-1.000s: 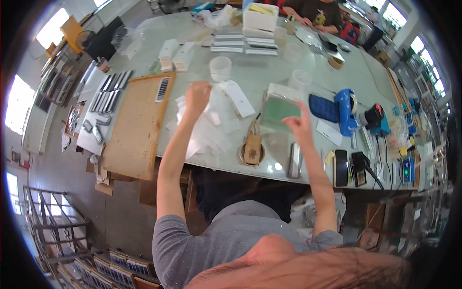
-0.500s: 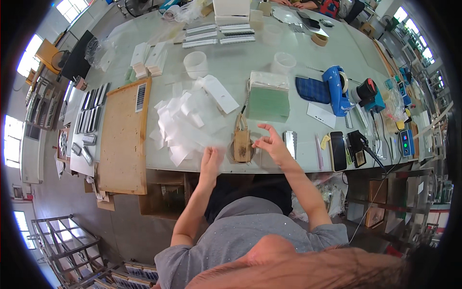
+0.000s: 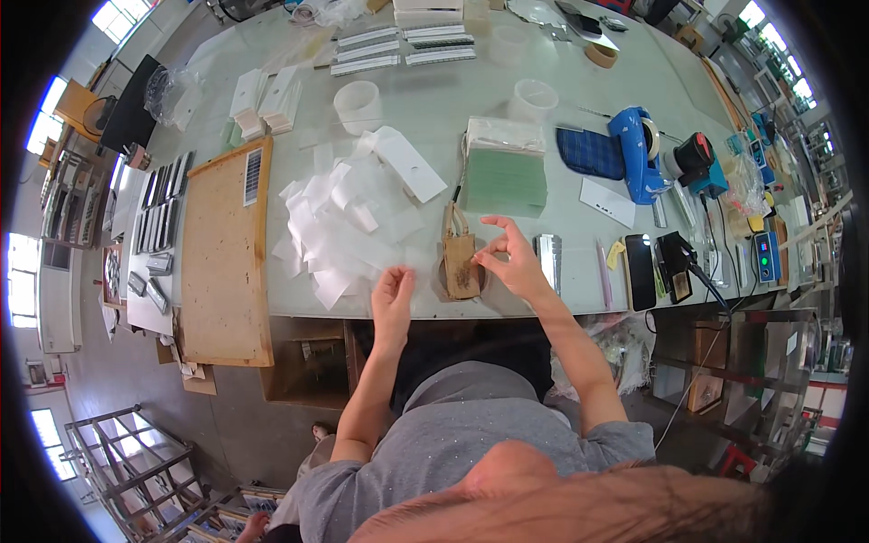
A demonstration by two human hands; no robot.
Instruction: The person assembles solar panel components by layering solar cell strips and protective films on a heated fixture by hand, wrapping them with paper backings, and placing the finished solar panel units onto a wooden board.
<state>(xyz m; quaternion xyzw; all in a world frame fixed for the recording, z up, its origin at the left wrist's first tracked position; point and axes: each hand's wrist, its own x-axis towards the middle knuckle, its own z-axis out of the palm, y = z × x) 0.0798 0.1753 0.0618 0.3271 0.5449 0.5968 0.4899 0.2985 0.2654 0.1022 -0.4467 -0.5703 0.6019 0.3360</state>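
My left hand (image 3: 392, 303) is over the table's front edge, fingertips pinched together; whatever they hold, if anything, is too small to make out. Just beyond it spreads a loose heap of thin white slips (image 3: 335, 231). My right hand (image 3: 518, 267) has its index finger raised and its thumb and another finger drawn together in a pinch, contents not visible. Those fingertips are beside a stained brown block (image 3: 461, 269) with a looped strap at its far end, which stands between my hands. Beyond the block lies a green stack of sheets (image 3: 505, 181).
A white plate with a hole (image 3: 409, 163) lies by the slips. Left is a wooden-framed board (image 3: 226, 262). On the right are a metal strip (image 3: 548, 262), a phone (image 3: 640, 271), a blue tape dispenser (image 3: 638, 158) and cables. Translucent cups (image 3: 358, 109) stand farther back.
The view has shifted slightly. My left hand, blurred before, now shows clearly beside the slips; my right hand keeps its pinch near the block. Part of another person now appears at lower left.
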